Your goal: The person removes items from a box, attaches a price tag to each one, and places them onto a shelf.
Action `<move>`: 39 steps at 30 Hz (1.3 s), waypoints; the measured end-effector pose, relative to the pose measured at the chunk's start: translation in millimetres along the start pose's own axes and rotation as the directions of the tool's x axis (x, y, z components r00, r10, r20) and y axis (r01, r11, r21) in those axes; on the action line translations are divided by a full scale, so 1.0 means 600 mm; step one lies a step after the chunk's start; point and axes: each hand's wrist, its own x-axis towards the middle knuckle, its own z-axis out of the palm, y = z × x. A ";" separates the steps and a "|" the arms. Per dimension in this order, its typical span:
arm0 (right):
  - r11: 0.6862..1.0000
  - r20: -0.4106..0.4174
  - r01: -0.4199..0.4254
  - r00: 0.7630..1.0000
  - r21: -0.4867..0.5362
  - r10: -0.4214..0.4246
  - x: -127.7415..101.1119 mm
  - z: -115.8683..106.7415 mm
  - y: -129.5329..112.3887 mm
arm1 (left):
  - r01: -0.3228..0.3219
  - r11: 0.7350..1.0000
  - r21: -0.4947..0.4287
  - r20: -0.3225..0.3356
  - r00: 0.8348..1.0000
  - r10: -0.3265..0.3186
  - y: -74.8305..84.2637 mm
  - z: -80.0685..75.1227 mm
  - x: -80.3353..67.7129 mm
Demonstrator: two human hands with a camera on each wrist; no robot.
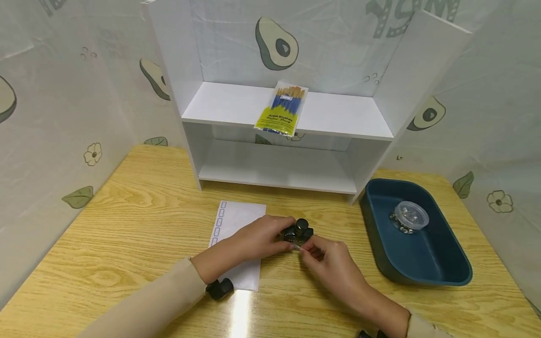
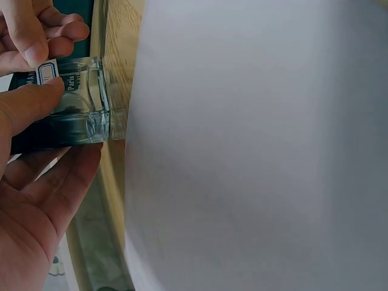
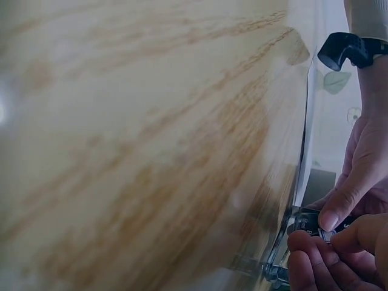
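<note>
My left hand (image 1: 263, 236) grips a dark glass perfume bottle (image 1: 291, 236) with a round black cap, standing on the table. In the left wrist view the clear thick base of the bottle (image 2: 88, 91) shows, with "Paris" printed on its front. A small white label (image 2: 46, 71) with a blue border lies against that front, and my left thumb presses its lower edge. My right hand (image 1: 337, 266) pinches the label's other edge between thumb and forefinger, close to the glass. The right wrist view has both thumbs meeting at the bottle.
Under my left forearm lies a white sheet of blue-bordered labels (image 1: 243, 216). A teal bin (image 1: 439, 253) on the right holds a clear round container (image 1: 412, 216). Behind stands a white shelf (image 1: 338, 115), with a packet of artist brushes (image 1: 281, 112) on its upper board.
</note>
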 end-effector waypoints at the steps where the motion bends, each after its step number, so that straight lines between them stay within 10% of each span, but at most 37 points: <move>1: 1.000 -0.001 -0.003 1.000 -0.005 0.003 0.000 0.000 0.000 | 0.000 1.000 0.001 -0.001 1.000 0.000 0.000 0.000 0.000; 19: 0.955 -0.018 0.031 0.999 -0.294 -0.038 -0.006 -0.002 -0.006 | 0.012 1.000 0.024 -0.007 1.000 -0.012 0.001 -0.001 0.000; 39: 0.937 0.089 0.119 0.992 -0.328 -0.094 0.027 -0.041 -0.002 | 0.021 1.000 -0.016 -0.010 1.000 -0.021 0.000 -0.003 0.004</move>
